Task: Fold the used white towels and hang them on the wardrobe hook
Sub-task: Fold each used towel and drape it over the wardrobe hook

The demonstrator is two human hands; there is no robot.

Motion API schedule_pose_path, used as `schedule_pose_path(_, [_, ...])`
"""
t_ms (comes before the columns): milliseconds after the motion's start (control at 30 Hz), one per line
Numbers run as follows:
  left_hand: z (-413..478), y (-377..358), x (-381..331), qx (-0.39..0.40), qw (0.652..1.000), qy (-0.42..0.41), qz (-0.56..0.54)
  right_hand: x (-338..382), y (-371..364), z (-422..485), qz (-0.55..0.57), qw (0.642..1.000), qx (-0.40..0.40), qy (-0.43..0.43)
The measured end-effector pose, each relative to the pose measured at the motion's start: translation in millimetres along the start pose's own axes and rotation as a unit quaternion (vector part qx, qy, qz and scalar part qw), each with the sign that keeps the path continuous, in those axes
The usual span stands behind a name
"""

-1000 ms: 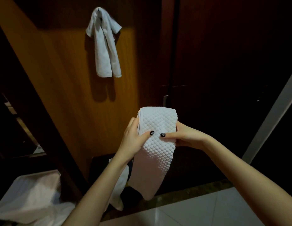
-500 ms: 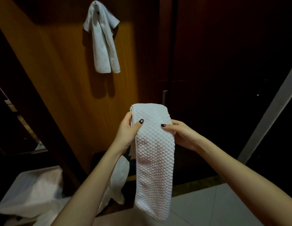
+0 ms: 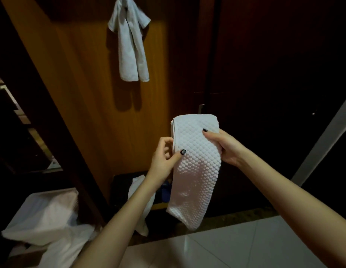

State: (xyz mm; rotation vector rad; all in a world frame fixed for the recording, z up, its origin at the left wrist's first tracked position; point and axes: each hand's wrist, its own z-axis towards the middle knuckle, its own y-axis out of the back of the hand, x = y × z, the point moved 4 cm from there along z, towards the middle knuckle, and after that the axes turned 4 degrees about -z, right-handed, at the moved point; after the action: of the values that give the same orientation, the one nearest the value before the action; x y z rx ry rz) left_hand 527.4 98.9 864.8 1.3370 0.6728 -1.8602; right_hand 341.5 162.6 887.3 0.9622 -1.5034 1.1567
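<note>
Swung rightward, the folded white waffle-textured towel (image 3: 195, 171) is pinched at its edges by left hand (image 3: 164, 163) and right hand (image 3: 226, 147), likely keeping its layers aligned for hanging.

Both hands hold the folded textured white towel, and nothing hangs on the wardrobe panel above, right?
Not quite: the head view shows a white towel already hanging on the wardrobe panel. The left hand and right hand do hold the folded textured towel.
</note>
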Motion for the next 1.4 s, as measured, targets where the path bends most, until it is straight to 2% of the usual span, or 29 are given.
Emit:
schedule_pose_path(167, [-8, -7, 0, -0.011, 0.999, -0.038, 0.030, 13, 4, 0, -0.019, 1.000, -0.005, 0.002])
schedule_pose_path(267, [-8, -7, -3, 0.029, 0.994, -0.071, 0.081, 23, 11, -4, 0.005, 1.000, -0.019, 0.003])
schedule_pose_path(400, [-11, -16, 6, 0.105, 0.983, 0.001, 0.150, 37, 19, -6, 0.097, 0.994, -0.040, -0.009])
schedule_pose_path(467, [-11, -19, 9, 0.128, 0.979, 0.038, 0.153, 42, 21, -7, 0.114, 0.993, -0.042, -0.015])
schedule_pose_path(533, [-11, -20, 6, 0.129, 0.981, 0.040, 0.142, 45, 22, -8, 0.114, 0.992, -0.043, -0.019])
schedule_pose_path(667, [-12, -18, 2, 0.097, 0.988, 0.005, 0.124, 44, 28, -13, 0.158, 0.986, -0.057, -0.004])
schedule_pose_path(733, [-11, -16, -3, 0.074, 0.981, -0.049, 0.172, 42, 32, -14, 0.184, 0.981, -0.066, 0.011])
schedule_pose_path(867, [-11, -15, -22, 0.078, 0.931, -0.169, 0.312, 45, 37, -16, 0.200, 0.976, -0.076, 0.038])
schedule_pose_path(967, [-13, -11, -20, 0.109, 0.913, -0.177, 0.351, 46, 39, -17, 0.166, 0.981, -0.086, 0.049])
schedule_pose_path(1100, [-19, -10, -10, 0.125, 0.939, -0.131, 0.292, 48, 37, -19, 0.107, 0.987, -0.096, 0.069])
schedule_pose_path(1233, [-19, -9, -5, 0.082, 0.974, -0.067, 0.199, 45, 34, -20, 0.146, 0.983, -0.093, 0.067])
schedule_pose_path(1333, [-18, -9, -1, 0.092, 0.991, 0.033, 0.095, 42, 33, -20, 0.154, 0.982, -0.088, 0.059])
schedule_pose_path(1400, [-14, -9, 3, 0.116, 0.989, 0.072, 0.054, 42, 30, -20, 0.146, 0.985, -0.078, 0.057])
